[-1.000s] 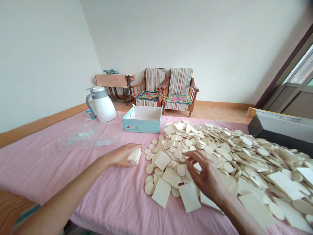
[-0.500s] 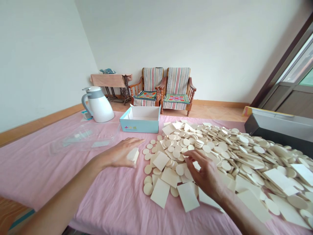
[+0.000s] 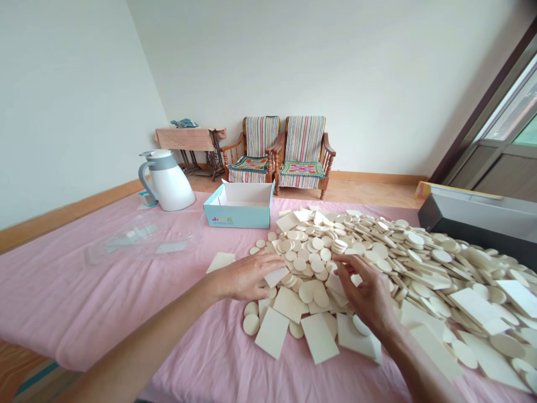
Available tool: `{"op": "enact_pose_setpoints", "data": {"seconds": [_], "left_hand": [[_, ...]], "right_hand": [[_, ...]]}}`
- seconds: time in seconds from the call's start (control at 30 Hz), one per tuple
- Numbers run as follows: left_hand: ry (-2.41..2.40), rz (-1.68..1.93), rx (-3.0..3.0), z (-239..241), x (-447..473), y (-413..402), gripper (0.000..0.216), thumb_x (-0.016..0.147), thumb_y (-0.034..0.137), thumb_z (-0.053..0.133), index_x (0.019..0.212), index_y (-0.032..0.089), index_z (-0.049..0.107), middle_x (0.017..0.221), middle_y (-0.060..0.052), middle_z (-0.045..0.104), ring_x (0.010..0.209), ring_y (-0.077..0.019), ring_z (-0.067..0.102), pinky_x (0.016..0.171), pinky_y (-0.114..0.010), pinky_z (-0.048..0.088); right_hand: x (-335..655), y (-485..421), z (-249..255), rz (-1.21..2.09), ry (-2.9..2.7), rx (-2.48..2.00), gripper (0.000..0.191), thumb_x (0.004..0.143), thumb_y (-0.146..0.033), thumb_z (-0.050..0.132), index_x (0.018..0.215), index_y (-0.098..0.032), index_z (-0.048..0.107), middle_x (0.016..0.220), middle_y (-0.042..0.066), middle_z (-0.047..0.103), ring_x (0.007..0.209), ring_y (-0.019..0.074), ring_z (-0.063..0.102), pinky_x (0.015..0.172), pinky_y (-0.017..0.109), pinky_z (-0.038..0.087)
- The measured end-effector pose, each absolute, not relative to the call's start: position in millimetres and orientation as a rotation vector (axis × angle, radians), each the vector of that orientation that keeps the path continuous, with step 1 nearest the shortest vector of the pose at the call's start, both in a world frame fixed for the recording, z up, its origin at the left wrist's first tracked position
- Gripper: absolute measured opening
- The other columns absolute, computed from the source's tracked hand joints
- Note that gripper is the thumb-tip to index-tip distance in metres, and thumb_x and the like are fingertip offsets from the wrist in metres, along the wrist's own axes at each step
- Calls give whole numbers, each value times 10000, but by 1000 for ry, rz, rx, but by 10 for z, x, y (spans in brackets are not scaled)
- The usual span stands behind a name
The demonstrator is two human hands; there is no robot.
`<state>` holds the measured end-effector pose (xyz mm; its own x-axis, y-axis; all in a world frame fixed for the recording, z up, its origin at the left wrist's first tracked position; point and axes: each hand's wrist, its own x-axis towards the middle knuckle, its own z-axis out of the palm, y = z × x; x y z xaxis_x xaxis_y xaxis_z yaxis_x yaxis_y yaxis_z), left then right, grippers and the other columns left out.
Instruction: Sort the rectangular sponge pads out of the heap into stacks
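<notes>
A big heap of cream pads (image 3: 403,252), round and square, covers the right half of the pink cloth (image 3: 84,291). My left hand (image 3: 245,277) lies at the heap's near left edge, its fingers closed on a cream square pad (image 3: 277,276). My right hand (image 3: 367,291) is bent over the heap just to the right, thumb and fingers pinched together among the pads; what they hold is hidden. A small stack of square pads (image 3: 221,261) lies alone on the cloth, left of my left hand. Larger square pads (image 3: 272,332) lie near the front edge.
An open light-blue box (image 3: 239,211) stands behind the heap. To its left are a white jug (image 3: 170,182) and a clear plastic lid (image 3: 146,238). A dark grey case (image 3: 478,221) sits at the right. Two striped chairs (image 3: 279,154) stand by the far wall.
My left hand let go of the small stack of squares on the cloth and moved right to the heap, onto a square pad. My right hand shifted slightly forward in the heap.
</notes>
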<state>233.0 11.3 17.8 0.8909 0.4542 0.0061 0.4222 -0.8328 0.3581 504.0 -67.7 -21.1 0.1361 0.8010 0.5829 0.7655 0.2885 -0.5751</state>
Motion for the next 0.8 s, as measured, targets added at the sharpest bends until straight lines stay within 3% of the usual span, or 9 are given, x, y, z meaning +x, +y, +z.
{"op": "enact_pose_setpoints", "data": {"seconds": [0.27,0.4,0.6,0.8], "left_hand": [[627,124,2755,133,2334,182,691,661,113,668,1317,205,473,1320,-97,500,1235,-250,452,1081,-375,349],[729,166,2790,135,2354,190,585,679,123,682,1235,212,521,1206,-89,541,1157,-265,487,1038,-401,375],[899,245,2769,248,2256,270,544,690,210,731,1193,204,524,1171,-79,545,1123,-254,495,992,-368,402],[884,62,2776,110,2309,268,581,679,292,740,1213,199,529,1157,-81,583,1111,-273,521,963,-367,427]], "right_hand": [[5041,-681,-211,75,-1595,-1442,139,885,-267,521,932,-229,647,763,-4,644,654,127,615,532,213,449],[5042,-684,-213,119,-1587,-1444,145,887,-286,522,931,-224,645,777,6,647,659,128,614,473,197,436],[5041,-689,-214,123,-1592,-1428,148,887,-284,522,930,-218,647,774,14,646,659,128,615,449,186,435],[5042,-700,-216,135,-1588,-1441,146,884,-282,525,929,-218,648,775,14,653,638,125,607,460,190,445]]}}
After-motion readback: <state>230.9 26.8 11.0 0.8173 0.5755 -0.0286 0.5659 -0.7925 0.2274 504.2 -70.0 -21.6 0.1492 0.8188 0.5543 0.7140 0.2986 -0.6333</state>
